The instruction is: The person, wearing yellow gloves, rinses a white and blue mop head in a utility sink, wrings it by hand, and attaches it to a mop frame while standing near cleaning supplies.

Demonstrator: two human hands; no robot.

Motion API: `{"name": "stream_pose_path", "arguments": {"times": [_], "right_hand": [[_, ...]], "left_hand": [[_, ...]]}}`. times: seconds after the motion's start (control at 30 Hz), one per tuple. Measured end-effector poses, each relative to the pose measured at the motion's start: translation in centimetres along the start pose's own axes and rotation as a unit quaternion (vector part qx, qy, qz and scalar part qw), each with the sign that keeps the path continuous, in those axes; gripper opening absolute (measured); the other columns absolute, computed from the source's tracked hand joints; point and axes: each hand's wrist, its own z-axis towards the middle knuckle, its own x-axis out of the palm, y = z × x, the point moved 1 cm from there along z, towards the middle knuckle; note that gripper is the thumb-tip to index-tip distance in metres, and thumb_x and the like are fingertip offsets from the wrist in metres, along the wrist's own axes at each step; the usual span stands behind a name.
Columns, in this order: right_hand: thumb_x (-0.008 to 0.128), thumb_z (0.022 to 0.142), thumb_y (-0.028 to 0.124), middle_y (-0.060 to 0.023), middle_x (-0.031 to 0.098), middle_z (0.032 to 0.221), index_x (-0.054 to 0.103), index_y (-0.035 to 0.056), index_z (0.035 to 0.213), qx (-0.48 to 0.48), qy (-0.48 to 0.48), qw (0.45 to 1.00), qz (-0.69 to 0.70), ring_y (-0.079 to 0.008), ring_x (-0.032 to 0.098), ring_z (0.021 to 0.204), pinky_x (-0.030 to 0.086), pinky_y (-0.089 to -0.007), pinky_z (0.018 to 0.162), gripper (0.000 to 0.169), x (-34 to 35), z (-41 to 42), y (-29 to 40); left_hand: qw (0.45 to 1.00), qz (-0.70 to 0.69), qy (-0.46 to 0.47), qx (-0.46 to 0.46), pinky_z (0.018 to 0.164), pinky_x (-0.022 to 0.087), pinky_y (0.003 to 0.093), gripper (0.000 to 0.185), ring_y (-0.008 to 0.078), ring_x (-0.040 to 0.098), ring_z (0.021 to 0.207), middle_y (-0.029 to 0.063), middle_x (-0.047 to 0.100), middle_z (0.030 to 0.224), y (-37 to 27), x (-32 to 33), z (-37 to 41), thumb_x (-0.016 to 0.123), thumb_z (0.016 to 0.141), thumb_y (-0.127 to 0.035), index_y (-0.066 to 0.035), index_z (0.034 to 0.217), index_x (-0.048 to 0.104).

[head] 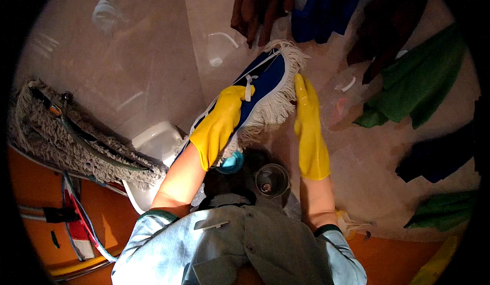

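My left hand (219, 122), in a yellow rubber glove, lies across a flat mop head (270, 74) and grips it near a white tie. The mop head has blue fabric with pale binding and an off-white yarn fringe. It sits at a slant, its far end up and to the right. My right hand (308, 126), gloved the same way, is held straight beside the fringe on the right, with nothing visible in it. Whether its fingers touch the yarn is hard to tell. A teal round container (231, 162) shows under the near end of the mop head.
At left, a grey, soiled mop (88, 143) with a handle fitting overlaps a white basin (155, 135). A dark round container (272, 179) stands close to my body. Brown (262, 9), blue (329, 9) and green (425, 78) cloths line the far and right side.
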Motion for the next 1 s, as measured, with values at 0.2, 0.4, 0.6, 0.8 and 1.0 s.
{"name": "stream_pose_path", "arguments": {"times": [0.2, 0.4, 0.6, 0.8, 1.0], "right_hand": [[0.057, 0.097, 0.051, -0.0174, 0.058, 0.138, 0.055, 0.0031, 0.138, 0.043, 0.047, 0.994, 0.087, -0.0304, 0.054, 0.126, 0.041, -0.0379, 0.105, 0.063, 2.1, -0.6, -3.3], [0.057, 0.098, 0.048, -0.0169, 0.058, 0.137, 0.055, 0.0020, 0.138, 0.110, 0.122, 0.979, 0.123, -0.0297, 0.054, 0.125, 0.041, -0.0376, 0.104, 0.061, 2.3, -3.2, -7.6], [0.057, 0.099, 0.046, -0.0165, 0.059, 0.136, 0.055, 0.0008, 0.137, 0.106, 0.191, 0.969, 0.118, -0.0290, 0.055, 0.123, 0.042, -0.0373, 0.103, 0.059, 5.0, -4.2, -7.4], [0.057, 0.099, 0.044, -0.0161, 0.059, 0.135, 0.056, -0.0004, 0.136, 0.006, 0.253, 0.961, 0.115, -0.0284, 0.056, 0.122, 0.043, -0.0370, 0.101, 0.057, 14.1, -4.7, -2.0], [0.057, 0.100, 0.041, -0.0156, 0.060, 0.135, 0.056, -0.0015, 0.135, -0.090, 0.275, 0.947, 0.137, -0.0277, 0.056, 0.120, 0.043, -0.0367, 0.100, 0.055, 27.9, -5.8, 3.3]], "left_hand": [[0.996, 0.054, 0.058, -0.047, 0.065, 0.051, 0.0284, 0.020, 0.0174, 0.065, 0.069, 0.0099, 0.072, 0.083, 2.6, -0.3, 1.7, 0.071, 0.089, -0.017, 0.000, 0.097, 0.075], [0.992, 0.058, 0.109, 0.022, 0.076, 0.050, 0.0311, 0.025, 0.0185, 0.066, 0.082, 0.0103, 0.074, 0.089, -1.3, -1.8, 0.1, 0.069, 0.090, -0.021, 0.003, 0.098, 0.074], [0.959, 0.209, 0.135, 0.132, 0.080, 0.050, 0.0378, 0.038, 0.0280, 0.067, 0.088, 0.0187, 0.072, 0.096, -6.9, -4.9, -0.9, 0.066, 0.094, -0.036, 0.001, 0.101, 0.072], [0.974, 0.196, -0.007, 0.115, 0.084, 0.051, 0.0338, 0.038, 0.0165, 0.065, 0.094, 0.0126, 0.072, 0.103, -10.6, -10.6, -1.7, 0.072, 0.092, -0.037, -0.004, 0.111, 0.071], [0.848, 0.400, -0.297, 0.181, 0.085, 0.051, 0.0294, 0.054, 0.0167, 0.064, 0.097, 0.0118, 0.068, 0.115, -12.7, -20.0, -7.5, 0.071, 0.091, -0.034, -0.005, 0.135, 0.059]]}}
